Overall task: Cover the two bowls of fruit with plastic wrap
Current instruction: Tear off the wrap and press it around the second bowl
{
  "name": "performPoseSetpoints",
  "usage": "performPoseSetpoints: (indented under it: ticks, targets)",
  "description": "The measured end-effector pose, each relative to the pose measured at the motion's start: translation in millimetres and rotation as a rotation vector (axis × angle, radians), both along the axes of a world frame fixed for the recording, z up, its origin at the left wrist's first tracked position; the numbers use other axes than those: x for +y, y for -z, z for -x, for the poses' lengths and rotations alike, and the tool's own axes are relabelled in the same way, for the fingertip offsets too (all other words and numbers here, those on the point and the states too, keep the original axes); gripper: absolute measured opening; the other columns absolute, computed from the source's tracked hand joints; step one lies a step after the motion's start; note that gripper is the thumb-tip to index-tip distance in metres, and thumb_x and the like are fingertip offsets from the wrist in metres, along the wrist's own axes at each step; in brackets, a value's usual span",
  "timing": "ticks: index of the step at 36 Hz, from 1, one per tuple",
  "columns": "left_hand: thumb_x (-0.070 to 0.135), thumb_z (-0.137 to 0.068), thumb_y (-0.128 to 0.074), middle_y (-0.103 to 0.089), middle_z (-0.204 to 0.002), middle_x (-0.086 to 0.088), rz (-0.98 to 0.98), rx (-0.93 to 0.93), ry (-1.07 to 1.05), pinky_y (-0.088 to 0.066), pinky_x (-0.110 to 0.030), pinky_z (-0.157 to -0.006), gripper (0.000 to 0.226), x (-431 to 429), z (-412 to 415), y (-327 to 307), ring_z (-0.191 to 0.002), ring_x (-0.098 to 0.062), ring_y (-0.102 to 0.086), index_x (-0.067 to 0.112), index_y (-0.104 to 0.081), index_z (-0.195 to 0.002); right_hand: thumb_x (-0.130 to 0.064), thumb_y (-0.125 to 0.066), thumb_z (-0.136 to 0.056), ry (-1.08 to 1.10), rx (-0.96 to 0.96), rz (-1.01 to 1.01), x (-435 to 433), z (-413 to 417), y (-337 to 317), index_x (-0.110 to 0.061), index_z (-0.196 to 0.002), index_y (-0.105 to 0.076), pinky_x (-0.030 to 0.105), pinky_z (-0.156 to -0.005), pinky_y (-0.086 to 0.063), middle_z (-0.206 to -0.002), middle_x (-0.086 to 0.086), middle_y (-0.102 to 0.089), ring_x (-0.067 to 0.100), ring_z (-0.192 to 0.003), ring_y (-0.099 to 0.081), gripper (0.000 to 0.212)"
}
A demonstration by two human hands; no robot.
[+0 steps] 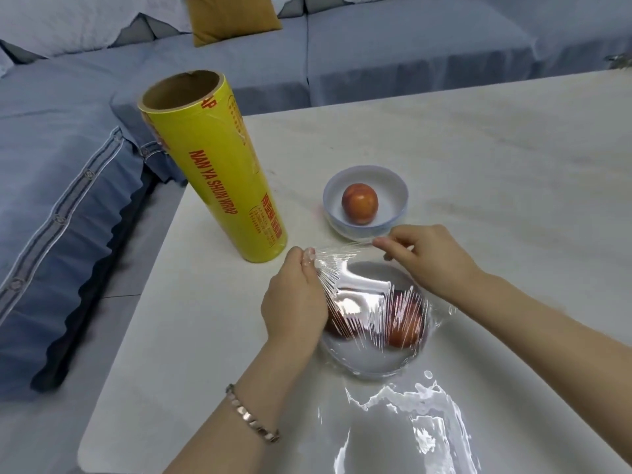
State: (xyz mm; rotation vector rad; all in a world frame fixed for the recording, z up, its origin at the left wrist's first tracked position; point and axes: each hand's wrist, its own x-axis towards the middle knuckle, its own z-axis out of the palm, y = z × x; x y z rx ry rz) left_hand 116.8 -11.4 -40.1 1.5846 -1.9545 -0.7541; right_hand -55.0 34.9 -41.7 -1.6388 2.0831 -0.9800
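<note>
**One bowl half wrapped, one bare**

Slack wrap (413, 419) trails off your near bowl (369, 369). Your left hand (294, 302) and right hand (427, 258) each pinch its far edge (stretched taut). Pull harder and it could tear or tip the bowl. Beyond, the other bowl (395, 189) sits uncovered by the roll (219, 179).

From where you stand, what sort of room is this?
Likely a home living room: a blue sofa with a mustard cushion runs round two sides of a pale table, which holds a yellow roll of plastic wrap.
</note>
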Motion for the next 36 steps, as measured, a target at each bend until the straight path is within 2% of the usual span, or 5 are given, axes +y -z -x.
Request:
performPoseSetpoints:
  ticks: [10,22,28,32,36]
  targets:
    - [0.033,-0.101,-0.029,-0.069,-0.087,-0.008,0.039,0.082,-0.111,-0.044,-0.038,-0.069,0.029,-4.6,3.8,15.1,-0.084,-0.032,-0.059,0.017,-0.048,-0.087,-0.041,-0.044,-0.093,0.098,0.123,0.002,-4.3,-4.1,7.9,-0.012,-0.085,-0.062,0.039,-0.067,-0.049,-0.074,0.012,-0.07,0.031,-0.079,-0.063,0.035]
    - [0.029,-0.101,-0.034,-0.061,-0.065,0.006,-0.023,0.173,-0.201,-0.029,-0.024,-0.063,0.027,-6.5,12.5,19.4,-0.062,-0.007,-0.049,0.014,-0.055,-0.092,-0.04,-0.048,-0.092,0.204,-0.038,-0.062,-9.3,-3.7,23.4,-0.021,-0.061,-0.051,0.042,-0.069,-0.049,-0.07,0.012,-0.065,0.033,-0.074,-0.06,0.037]
    - [0.021,-0.093,-0.05,-0.06,-0.06,-0.002,-0.365,0.324,-0.313,-0.038,-0.027,-0.061,0.034,-20.1,8.8,28.7,-0.065,-0.022,-0.056,0.009,-0.058,-0.063,-0.036,-0.062,-0.085,0.249,-0.238,-0.226,-10.4,1.5,28.9,-0.006,-0.056,-0.062,0.023,-0.053,-0.038,-0.044,-0.005,-0.047,0.011,-0.048,-0.046,0.041]
    - [0.011,-0.081,-0.057,-0.043,-0.041,-0.003,-0.819,0.406,-0.39,-0.031,-0.021,-0.042,0.035,-23.8,2.9,32.6,-0.04,-0.019,-0.038,0.01,-0.048,-0.047,-0.036,-0.07,-0.077,0.304,-0.462,-0.41,-9.2,2.4,28.9,-0.012,-0.039,-0.035,0.016,-0.035,-0.026,-0.029,-0.006,-0.031,0.008,-0.028,-0.029,0.057]
    - [0.021,-0.088,-0.053,-0.025,-0.027,0.003,-1.109,0.486,-0.222,-0.016,-0.006,-0.03,0.058,-27.6,-9.3,42.9,-0.02,-0.008,-0.018,0.018,-0.034,-0.033,-0.047,-0.07,-0.073,0.36,-0.528,-0.496,-4.2,0.3,24.8,-0.014,-0.044,-0.037,0.021,-0.039,-0.029,-0.042,0.002,-0.039,0.013,-0.037,-0.035,0.055]
